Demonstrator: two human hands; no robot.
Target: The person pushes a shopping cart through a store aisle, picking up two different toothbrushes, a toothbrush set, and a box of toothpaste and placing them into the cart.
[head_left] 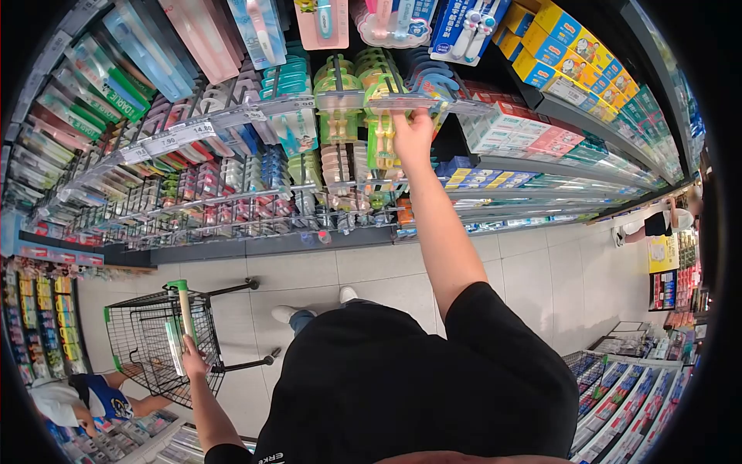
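Cart handle [184,309] sits clenched in the left hand [193,357], low beside the body. The right hand [413,131], stretched far ahead, grips a green pack [380,147] hanging on the shelf [232,116].

Shopper in black short-sleeved T-shirt [417,387], small white lettering [270,458] at its eight o'clock edge, blue jeans [301,319], white sneakers [284,313] at ten o'clock.

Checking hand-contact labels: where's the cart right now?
Head view, lower left: the cart stands on the floor below the toothbrush racks, with the left hand on its handle.
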